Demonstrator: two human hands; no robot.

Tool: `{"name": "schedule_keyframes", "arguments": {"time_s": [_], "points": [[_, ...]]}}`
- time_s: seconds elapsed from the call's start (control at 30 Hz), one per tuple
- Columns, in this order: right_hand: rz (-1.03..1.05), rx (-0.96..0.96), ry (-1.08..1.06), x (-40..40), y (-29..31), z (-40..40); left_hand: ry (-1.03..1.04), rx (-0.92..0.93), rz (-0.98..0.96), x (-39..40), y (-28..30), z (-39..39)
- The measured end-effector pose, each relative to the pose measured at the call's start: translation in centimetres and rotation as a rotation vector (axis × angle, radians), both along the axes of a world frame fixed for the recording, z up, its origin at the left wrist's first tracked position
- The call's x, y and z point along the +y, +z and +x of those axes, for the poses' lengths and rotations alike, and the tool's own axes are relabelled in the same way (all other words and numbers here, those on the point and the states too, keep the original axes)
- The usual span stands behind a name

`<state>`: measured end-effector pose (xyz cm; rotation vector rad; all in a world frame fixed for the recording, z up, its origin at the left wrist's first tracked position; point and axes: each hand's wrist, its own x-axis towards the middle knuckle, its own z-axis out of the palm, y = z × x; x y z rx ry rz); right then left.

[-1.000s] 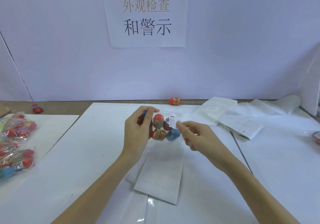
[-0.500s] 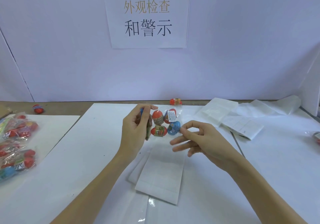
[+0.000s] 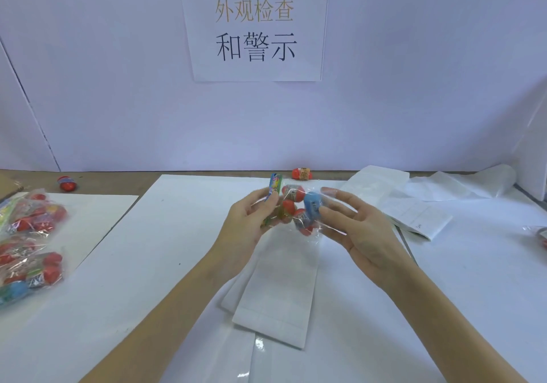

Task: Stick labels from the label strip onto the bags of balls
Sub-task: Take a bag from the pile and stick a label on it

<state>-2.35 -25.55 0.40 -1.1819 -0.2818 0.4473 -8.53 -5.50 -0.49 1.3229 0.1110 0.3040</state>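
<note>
White paper sheets [image 3: 165,252] cover table; printed sign [image 3: 256,27] on wall ahead. Pile of bagged balls [image 3: 29,243] at far left edge. Label strip [image 3: 278,291] lies flat right under my wrists, folded stack of strips [image 3: 414,214] off to right. Bag of balls [image 3: 299,208] raised above strip, between both hands. My left hand [image 3: 251,226] pinches its printed header edge, fingers curled. My right hand [image 3: 355,228] spread, fingers straight, fingertips against bag's clear film. Loose balls by wall: one [image 3: 301,173] behind bag, one [image 3: 67,183] far left.
</note>
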Motion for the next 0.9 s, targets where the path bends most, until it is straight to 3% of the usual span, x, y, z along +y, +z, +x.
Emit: {"name": "schedule_keyframes", "arguments": {"time_s": [0.3,0.5,0.6,0.73,0.9], "points": [[-0.084,-0.090,-0.112,0.4,-0.2,-0.3,0.155,-0.003,0.071,-0.6,-0.9,0.5],[-0.208,-0.063,0.192,0.6,-0.5,-0.9,0.172,-0.049,0.053,0.0,-0.8,0.4],[-0.230,-0.090,0.189,0.5,-0.6,-0.8,0.209,-0.075,0.180,0.5,-0.7,0.4],[-0.244,-0.103,0.135,-0.6,-0.1,-0.1,0.482,-0.103,0.511,3.2,-0.8,0.4],[-0.321,-0.055,0.200,0.4,0.4,-0.9,0.313,-0.136,0.568,1.4,-1.0,-0.2]]}}
